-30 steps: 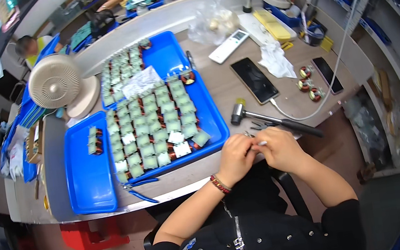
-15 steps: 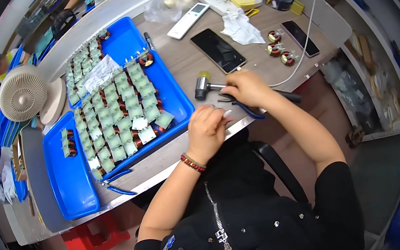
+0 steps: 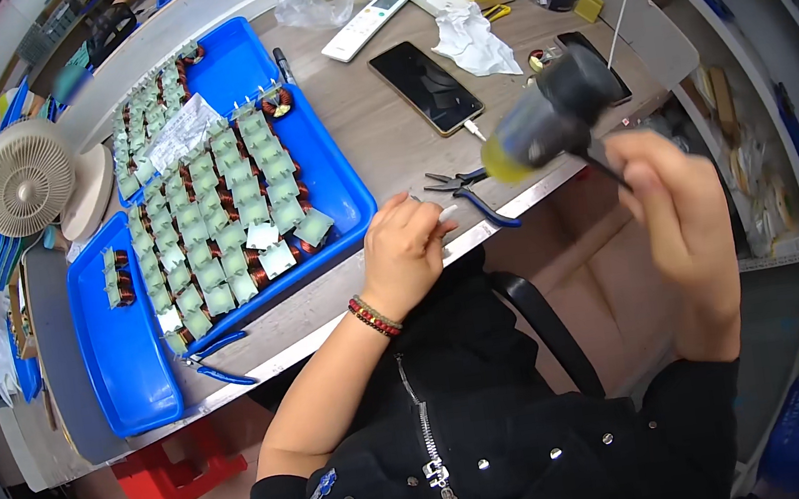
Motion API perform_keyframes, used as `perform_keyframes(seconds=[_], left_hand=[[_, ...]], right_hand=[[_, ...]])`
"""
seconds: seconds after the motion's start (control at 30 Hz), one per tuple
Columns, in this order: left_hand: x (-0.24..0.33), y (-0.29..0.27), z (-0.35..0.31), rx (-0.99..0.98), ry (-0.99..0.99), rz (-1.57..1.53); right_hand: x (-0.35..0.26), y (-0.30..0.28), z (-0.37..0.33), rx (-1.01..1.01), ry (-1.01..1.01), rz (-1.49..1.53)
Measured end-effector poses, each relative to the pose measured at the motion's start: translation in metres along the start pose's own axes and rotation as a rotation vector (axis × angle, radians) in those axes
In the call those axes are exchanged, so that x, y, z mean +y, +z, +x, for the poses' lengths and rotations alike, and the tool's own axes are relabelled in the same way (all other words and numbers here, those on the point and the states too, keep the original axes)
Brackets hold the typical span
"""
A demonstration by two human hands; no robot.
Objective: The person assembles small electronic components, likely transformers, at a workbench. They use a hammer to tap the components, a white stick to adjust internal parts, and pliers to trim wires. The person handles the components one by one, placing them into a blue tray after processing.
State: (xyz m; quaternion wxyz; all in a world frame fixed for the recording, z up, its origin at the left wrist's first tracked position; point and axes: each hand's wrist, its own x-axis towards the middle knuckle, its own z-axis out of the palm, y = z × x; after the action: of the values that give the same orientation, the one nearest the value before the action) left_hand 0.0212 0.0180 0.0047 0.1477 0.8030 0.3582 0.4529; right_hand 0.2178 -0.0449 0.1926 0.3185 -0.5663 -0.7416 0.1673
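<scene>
My right hand (image 3: 682,212) is closed round the handle of a hammer (image 3: 549,119) with a dark face and a yellow face. The hammer is raised above the table's front edge and blurred by motion. My left hand (image 3: 405,254) rests at that edge with its fingers pinched together. Something small and pale shows at its fingertips, too small to name. Between the hands lie blue-handled pliers (image 3: 471,198), jaws toward the left hand. Left of the left hand, a large blue tray (image 3: 334,172) holds rows of copper-wound coils with pale green square plates (image 3: 207,244).
A narrower blue tray (image 3: 128,371) holds a few coils. Blue-handled cutters (image 3: 224,373) lie at the table's front edge. A phone (image 3: 426,86) on a white cable, a white remote (image 3: 366,26) and crumpled tissue (image 3: 475,43) lie farther back. A beige fan (image 3: 27,177) stands left.
My right hand has lifted the hammer off the table and swung it up and to the right, uncovering the pliers. The left hand stays pinched at the table edge. The view has shifted slightly.
</scene>
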Motion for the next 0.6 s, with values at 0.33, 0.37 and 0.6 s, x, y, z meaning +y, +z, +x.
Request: perform_keyframes(seconds=[0.33, 0.37, 0.6], left_hand=[[0.003, -0.002, 0.000, -0.002, -0.032, -0.001], [0.005, -0.003, 0.000, -0.007, -0.042, 0.003], [0.005, -0.005, 0.004, 0.017, -0.009, 0.013]], right_hand=[[0.003, 0.028, -0.002, 0.102, -0.448, -0.394], [0.004, 0.029, -0.001, 0.129, -0.468, -0.366], [0.004, 0.023, -0.002, 0.161, -0.490, -0.303]])
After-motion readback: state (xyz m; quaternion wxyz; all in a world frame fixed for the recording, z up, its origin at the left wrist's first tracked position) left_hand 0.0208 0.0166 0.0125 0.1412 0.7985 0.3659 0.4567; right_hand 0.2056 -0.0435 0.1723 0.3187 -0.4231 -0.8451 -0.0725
